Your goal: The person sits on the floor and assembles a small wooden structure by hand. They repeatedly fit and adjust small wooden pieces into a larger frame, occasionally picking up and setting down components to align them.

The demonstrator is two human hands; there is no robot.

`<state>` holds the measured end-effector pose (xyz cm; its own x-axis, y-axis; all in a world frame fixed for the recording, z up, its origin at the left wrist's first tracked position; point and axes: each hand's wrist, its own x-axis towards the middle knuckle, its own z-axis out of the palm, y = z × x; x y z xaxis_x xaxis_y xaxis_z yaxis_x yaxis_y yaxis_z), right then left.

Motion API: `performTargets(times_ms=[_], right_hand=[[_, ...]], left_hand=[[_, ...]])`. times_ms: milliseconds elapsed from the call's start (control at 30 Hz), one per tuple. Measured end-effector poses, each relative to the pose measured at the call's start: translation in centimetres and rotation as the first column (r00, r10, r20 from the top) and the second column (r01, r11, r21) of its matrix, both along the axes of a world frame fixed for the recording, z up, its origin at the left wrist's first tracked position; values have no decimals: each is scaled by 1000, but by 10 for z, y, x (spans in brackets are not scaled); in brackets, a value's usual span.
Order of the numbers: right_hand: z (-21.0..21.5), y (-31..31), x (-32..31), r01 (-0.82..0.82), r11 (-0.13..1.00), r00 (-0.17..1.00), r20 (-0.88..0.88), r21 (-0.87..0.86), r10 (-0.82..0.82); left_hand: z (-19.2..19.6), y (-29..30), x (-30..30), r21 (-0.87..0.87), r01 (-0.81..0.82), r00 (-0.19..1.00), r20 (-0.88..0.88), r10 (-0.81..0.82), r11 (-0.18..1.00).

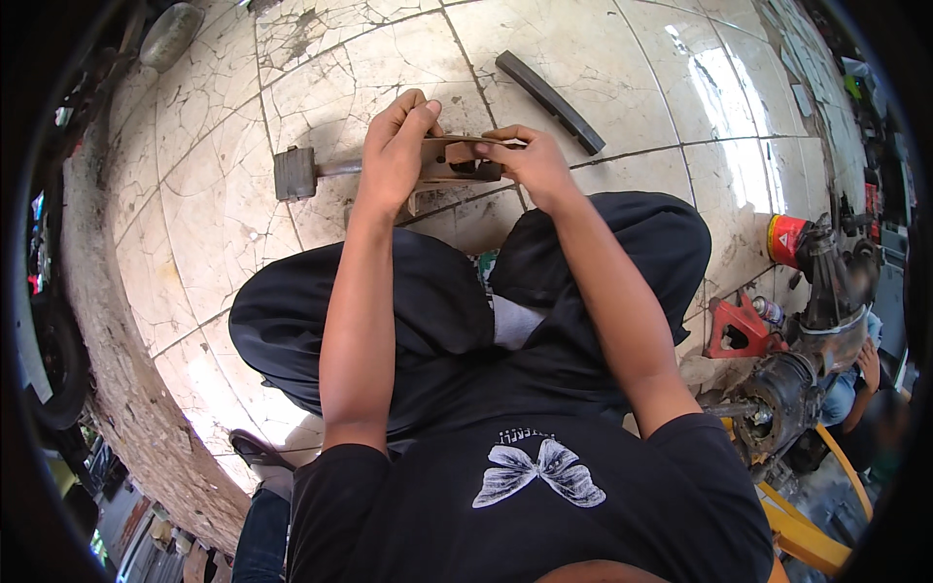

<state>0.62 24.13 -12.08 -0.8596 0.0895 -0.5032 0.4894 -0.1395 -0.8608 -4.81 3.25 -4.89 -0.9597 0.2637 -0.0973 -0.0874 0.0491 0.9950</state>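
Note:
Between my two hands is a brown, flat-sided part (437, 163) with a thin upper edge and dark openings, which looks like metal; its exact kind I cannot make out. My left hand (391, 146) is closed on its left end, thumb and fingers pinched together near the top edge. At the other end, my right hand (535, 163) grips it between thumb and fingers. Just left of my hands a hammer with a dark, blocky head (295, 174) lies on the tiles, its handle running behind my left wrist. Beyond my right hand lies a dark, long bar (550, 103).
I sit with bent knees on cracked tiles (622, 78). At right are a red tin (785, 239), a red stand (741, 328) and a large greasy metal assembly (782, 398), with another person's hand (868, 361) behind. A stone (172, 37) lies far left; someone's sandalled foot (260, 452) is lower left.

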Motion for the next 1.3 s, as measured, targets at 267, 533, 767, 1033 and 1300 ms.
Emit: performTargets(times_ms=[267, 533, 767, 1033, 1300], right_hand=[[26, -25, -10, -79, 731, 997, 53, 677, 58], [-3, -10, -6, -87, 902, 994, -19, 422, 105], [-6, -31, -14, -165, 812, 986, 73, 560, 151], [0, -33, -18, -201, 834, 978, 159, 514, 137], [9, -42, -24, -223, 852, 973, 55, 475, 223]], left_hand=[[1, 3, 0, 58, -11, 1000, 18, 10, 998], [1, -4, -3, 14, 32, 999, -4, -32, 999], [0, -3, 0, 44, 42, 999, 18, -43, 998], [-4, -5, -7, 78, 54, 997, 50, -58, 996], [6, -5, -5, 154, 33, 981, 185, -61, 987]])
